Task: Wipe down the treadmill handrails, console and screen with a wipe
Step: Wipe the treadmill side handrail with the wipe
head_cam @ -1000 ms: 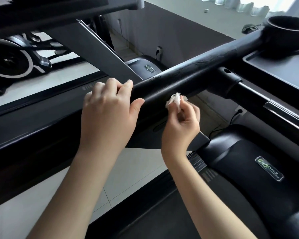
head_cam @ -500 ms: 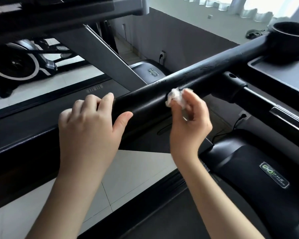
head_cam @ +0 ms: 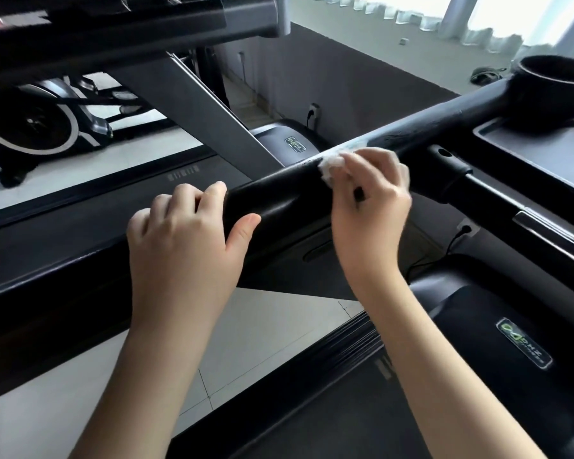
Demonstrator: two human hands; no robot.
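Left hand: grips the black handrail, fingers curled over the top, thumb on the near side.
Right hand: pinches a crumpled white wipe in its fingertips.
Wipe: pressed on the handrail's top, just right of the left hand, short of the cup holder.
Behind: a second treadmill and an exercise bike on the tiled floor.

The black handrail has a smooth satin sheen, its coating cracked and rough toward 2 o'clock. The white wipe looks like crumpled soft paper. At 4 o'clock the motor cover is glossy black plastic; the floor tiles are smooth.
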